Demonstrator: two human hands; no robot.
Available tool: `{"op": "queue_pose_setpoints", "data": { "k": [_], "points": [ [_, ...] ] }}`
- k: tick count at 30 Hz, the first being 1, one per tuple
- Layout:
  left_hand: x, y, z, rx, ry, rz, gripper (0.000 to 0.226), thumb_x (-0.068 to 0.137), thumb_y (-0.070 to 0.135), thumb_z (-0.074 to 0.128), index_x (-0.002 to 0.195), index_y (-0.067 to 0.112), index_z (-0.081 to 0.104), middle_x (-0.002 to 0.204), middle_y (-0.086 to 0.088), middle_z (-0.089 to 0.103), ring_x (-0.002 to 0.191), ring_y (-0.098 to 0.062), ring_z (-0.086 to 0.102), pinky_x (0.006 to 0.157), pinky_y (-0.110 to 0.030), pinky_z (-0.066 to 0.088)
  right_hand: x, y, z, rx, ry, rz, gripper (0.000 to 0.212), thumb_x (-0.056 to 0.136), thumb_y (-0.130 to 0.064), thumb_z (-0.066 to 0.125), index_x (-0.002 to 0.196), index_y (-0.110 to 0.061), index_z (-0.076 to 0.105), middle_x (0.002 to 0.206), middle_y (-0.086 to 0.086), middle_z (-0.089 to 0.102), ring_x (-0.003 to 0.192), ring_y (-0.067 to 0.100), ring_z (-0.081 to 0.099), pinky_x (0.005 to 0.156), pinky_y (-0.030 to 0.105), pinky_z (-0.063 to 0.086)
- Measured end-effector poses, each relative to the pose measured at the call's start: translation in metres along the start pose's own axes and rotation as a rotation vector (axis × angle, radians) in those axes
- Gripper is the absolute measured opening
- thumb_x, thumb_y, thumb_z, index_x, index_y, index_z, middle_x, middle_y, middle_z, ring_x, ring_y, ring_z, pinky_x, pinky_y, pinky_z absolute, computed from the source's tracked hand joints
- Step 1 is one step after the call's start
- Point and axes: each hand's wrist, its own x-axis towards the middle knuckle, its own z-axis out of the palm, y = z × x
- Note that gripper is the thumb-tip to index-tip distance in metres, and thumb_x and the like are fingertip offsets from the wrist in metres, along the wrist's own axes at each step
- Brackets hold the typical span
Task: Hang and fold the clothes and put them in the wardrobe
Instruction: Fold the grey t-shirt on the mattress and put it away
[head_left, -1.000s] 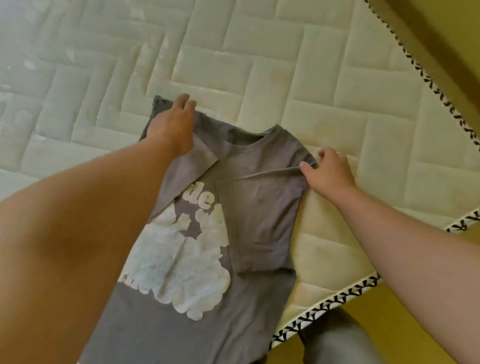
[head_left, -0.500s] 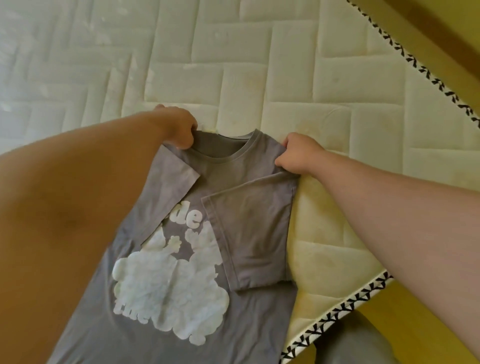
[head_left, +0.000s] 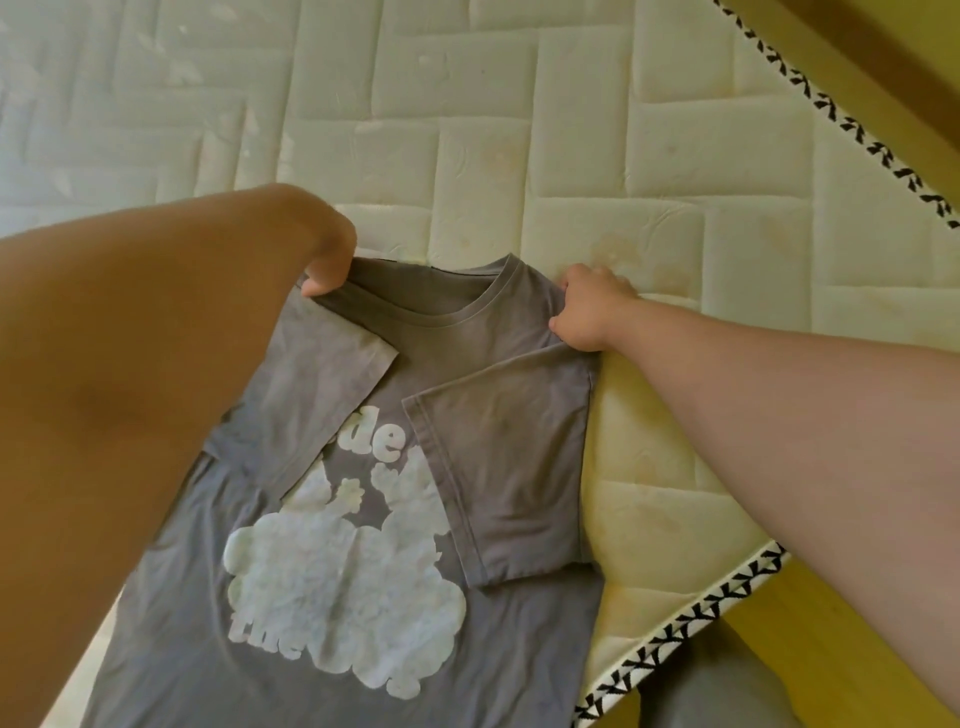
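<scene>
Single wide-angle head view, looking forward and steeply down, close over t-shirt on mattress corner

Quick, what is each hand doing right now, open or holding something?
Left hand: closed, pinching the grey T-shirt at one shoulder.
Right hand: closed, gripping the same T-shirt at the other shoulder.

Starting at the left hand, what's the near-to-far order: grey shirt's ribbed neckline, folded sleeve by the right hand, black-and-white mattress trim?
1. Grey ribbed neckline, beside the left hand.
2. Grey folded sleeve, below the right hand.
3. Black-and-white trim, lower right, farthest.
</scene>
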Motion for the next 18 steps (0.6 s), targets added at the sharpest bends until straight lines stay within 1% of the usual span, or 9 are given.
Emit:
{"op": "queue_pose_setpoints", "data": {
  "k": [3,4,6,9,11,13,15,18],
  "points": [
    [-0.005,-0.008,-0.003,-0.060,0.134,-0.018,0.024,0.076,0.018,0.076,0.098,0.017,0.065,0.090,-0.003,0.064,0.087,-0.024,0.064,0.086,-0.038,0.055,0.001,0.000,0.004,0.000,-0.003,0.021,0.057,0.089,-0.031,0.060,0.141,-0.018,0.038,0.145,0.011,0.036,0.135,0.034,0.035,0.113,0.044,0.033],
    [-0.007,-0.010,-0.003,-0.099,0.181,-0.019,0.021,0.078,0.017,0.074,0.096,0.017,0.063,0.088,-0.004,0.063,0.084,-0.025,0.063,0.081,-0.037,0.056,0.001,0.001,0.004,0.007,-0.009,0.026,0.058,0.089,-0.030,0.059,0.141,-0.018,0.038,0.145,0.011,0.036,0.135,0.033,0.034,0.114,0.044,0.033],
    [-0.006,-0.016,0.000,-0.207,0.283,-0.029,0.016,0.083,0.010,0.065,0.098,0.011,0.061,0.086,-0.007,0.062,0.078,-0.026,0.062,0.073,-0.038,0.057,0.002,0.001,0.003,0.016,-0.026,0.028,0.058,0.089,-0.030,0.059,0.141,-0.017,0.038,0.146,0.012,0.036,0.135,0.034,0.034,0.114,0.042,0.032],
    [-0.001,-0.026,0.010,-0.403,0.473,-0.078,0.023,0.086,0.005,0.062,0.107,0.007,0.053,0.091,-0.012,0.053,0.076,-0.031,0.057,0.066,-0.041,0.052,0.004,-0.001,0.001,0.024,-0.033,0.032,0.058,0.088,-0.030,0.060,0.141,-0.017,0.039,0.145,0.013,0.037,0.135,0.034,0.035,0.113,0.041,0.032],
    [-0.001,-0.029,0.020,-0.513,0.564,-0.129,0.034,0.087,0.009,0.064,0.117,0.006,0.050,0.104,-0.015,0.052,0.087,-0.037,0.058,0.068,-0.044,0.051,0.004,-0.002,0.000,0.027,-0.035,0.039,0.059,0.088,-0.030,0.061,0.140,-0.016,0.040,0.145,0.014,0.037,0.134,0.034,0.036,0.113,0.040,0.032],
    [-0.002,-0.030,0.033,-0.511,0.523,-0.138,0.045,0.086,0.013,0.067,0.126,0.008,0.048,0.115,-0.016,0.053,0.097,-0.040,0.059,0.072,-0.045,0.050,0.002,-0.002,-0.002,0.025,-0.040,0.036,0.059,0.088,-0.030,0.060,0.141,-0.015,0.040,0.146,0.014,0.038,0.134,0.034,0.037,0.112,0.040,0.033],
    [-0.004,-0.030,0.047,-0.464,0.433,-0.128,0.053,0.084,0.019,0.069,0.131,0.010,0.046,0.119,-0.014,0.053,0.101,-0.039,0.060,0.075,-0.045,0.050,-0.002,-0.003,-0.007,0.029,-0.056,0.021,0.060,0.087,-0.031,0.062,0.141,-0.015,0.042,0.145,0.014,0.041,0.132,0.034,0.040,0.109,0.040,0.037],
    [-0.005,-0.027,0.062,-0.513,0.404,-0.159,0.064,0.082,0.020,0.072,0.137,0.008,0.039,0.126,-0.015,0.049,0.104,-0.041,0.059,0.078,-0.048,0.053,-0.010,-0.004,-0.020,0.080,-0.155,-0.023,0.066,0.077,-0.042,0.076,0.132,-0.015,0.052,0.133,0.010,0.054,0.119,0.031,0.053,0.103,0.042,0.046]
  ]
}}
